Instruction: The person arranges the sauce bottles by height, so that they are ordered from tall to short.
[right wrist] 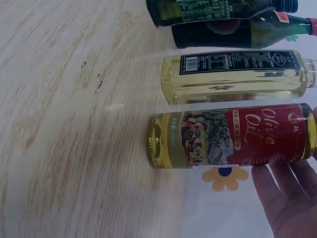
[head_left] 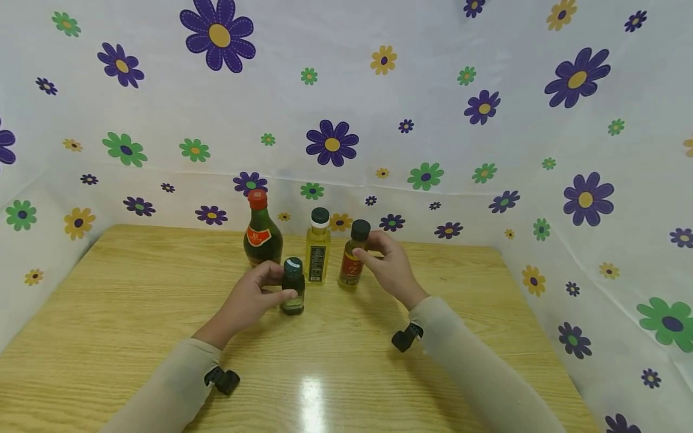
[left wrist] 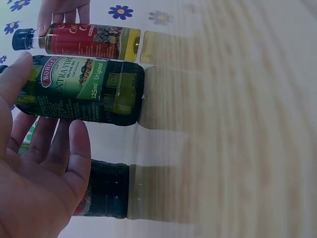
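Observation:
My left hand (head_left: 251,300) holds a small dark green olive oil bottle (head_left: 293,287) between thumb and fingers. It stands upright on the table, and its green Borges label (left wrist: 74,79) faces the left wrist camera. Further right, my right hand (head_left: 394,267) grips an olive oil bottle (head_left: 352,267) with a black cap and red label near its upper part. In the right wrist view, fingers (right wrist: 277,191) curl behind that red label. Between the two held bottles, slightly back, stands a square clear bottle (head_left: 317,255) of yellow oil with a dark cap.
A larger dark green bottle (head_left: 263,240) with a red cap stands behind my left hand. All stand on a wooden table (head_left: 135,288) near its back edge. White cloth (head_left: 422,108) printed with flowers hangs behind and at both sides.

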Motion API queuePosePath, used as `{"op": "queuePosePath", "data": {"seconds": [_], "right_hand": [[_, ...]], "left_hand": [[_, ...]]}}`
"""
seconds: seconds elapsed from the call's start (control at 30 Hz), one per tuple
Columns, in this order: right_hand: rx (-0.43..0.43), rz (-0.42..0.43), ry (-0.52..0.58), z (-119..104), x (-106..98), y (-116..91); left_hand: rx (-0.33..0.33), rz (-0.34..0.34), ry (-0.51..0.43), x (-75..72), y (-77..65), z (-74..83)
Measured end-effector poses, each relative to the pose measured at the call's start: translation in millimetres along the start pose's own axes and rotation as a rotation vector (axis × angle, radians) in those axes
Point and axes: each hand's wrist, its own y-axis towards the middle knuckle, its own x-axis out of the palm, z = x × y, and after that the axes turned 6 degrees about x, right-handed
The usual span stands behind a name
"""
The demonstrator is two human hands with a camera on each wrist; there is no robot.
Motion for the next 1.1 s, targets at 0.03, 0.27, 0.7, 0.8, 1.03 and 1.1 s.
{"op": "queuePosePath", "data": {"seconds": [0.03,0.27,0.7,0.8,1.03,1.1], "right_hand": [[0.001,0.001,-0.001,0.0,0.7,0.0],[-0.007,0.006,0.002,2.5,5.3,1.2],[0.046,-0.014,0.031,3.3,11.2,0.9],[0.054,-0.019,0.035,2.5,11.6,0.9],[0.09,-0.031,0.017,1.6,12.8,1.8],[0.092,-0.036,0.017,2.3,13.0,1.9]], "left_hand": [[0.001,0.0,-0.002,-0.1,0.1,-0.4],[0.008,-0.005,-0.011,0.7,0.7,-2.2],[0.009,-0.011,-0.009,-1.5,-0.2,-4.1],[0.011,-0.008,-0.007,-1.7,0.0,-4.2],[0.001,-0.004,-0.002,-1.5,0.3,-5.1],[-0.002,-0.006,-0.006,-1.5,0.3,-5.1]]}}
